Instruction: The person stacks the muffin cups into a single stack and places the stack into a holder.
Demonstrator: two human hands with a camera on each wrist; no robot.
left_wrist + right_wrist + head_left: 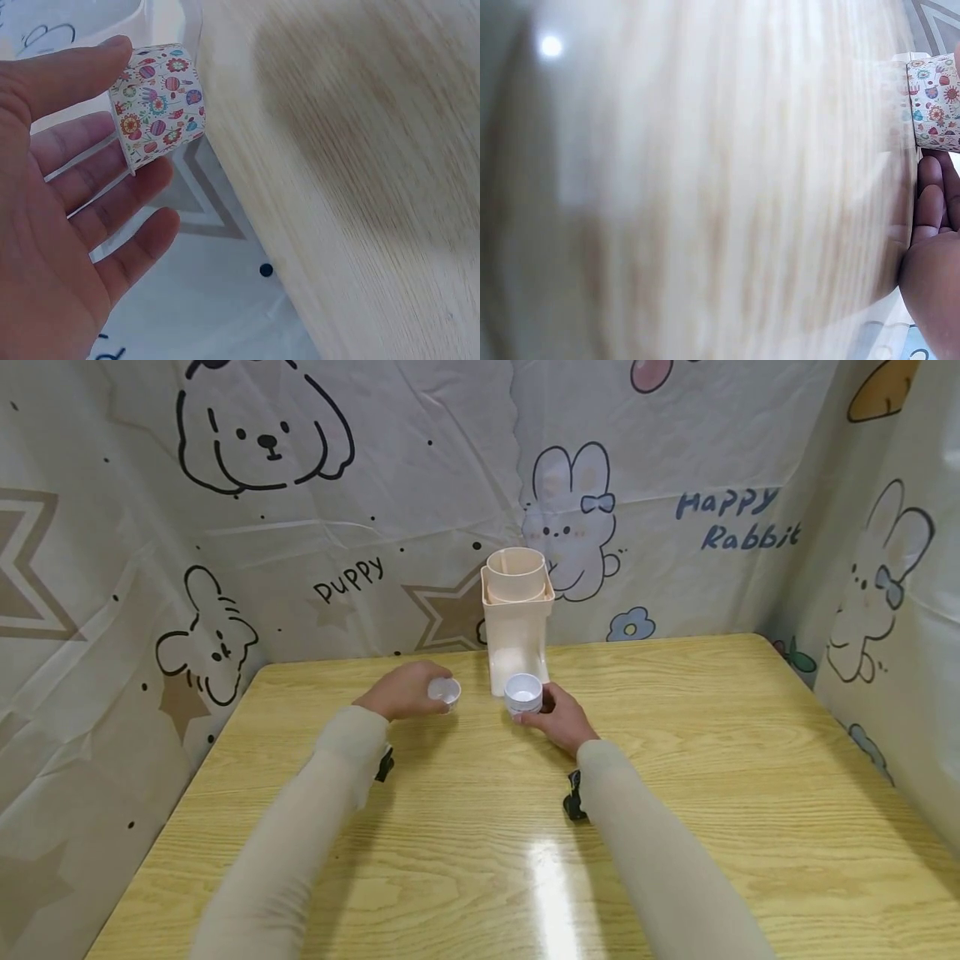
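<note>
My left hand (408,691) pinches a small paper cup (159,105) between thumb and fingers. Colourful flowers cover the cup's white outside, and in the left wrist view it is held clear of the wooden table (360,225). In the head view its pale inside (444,692) shows. A second paper cup (936,101) with a similar print sits upright at the tabletop, its white rim facing up in the head view. My right hand (562,720) grips that one from its right side. Directly behind it stands a tall beige holder (517,635).
A round beige tube (516,578) rises out of the holder's square top. Behind the table hangs a pale cloth (450,510) with cartoon animals, and it continues along both sides. Dark wrist mounts (576,797) sit beneath the sleeves.
</note>
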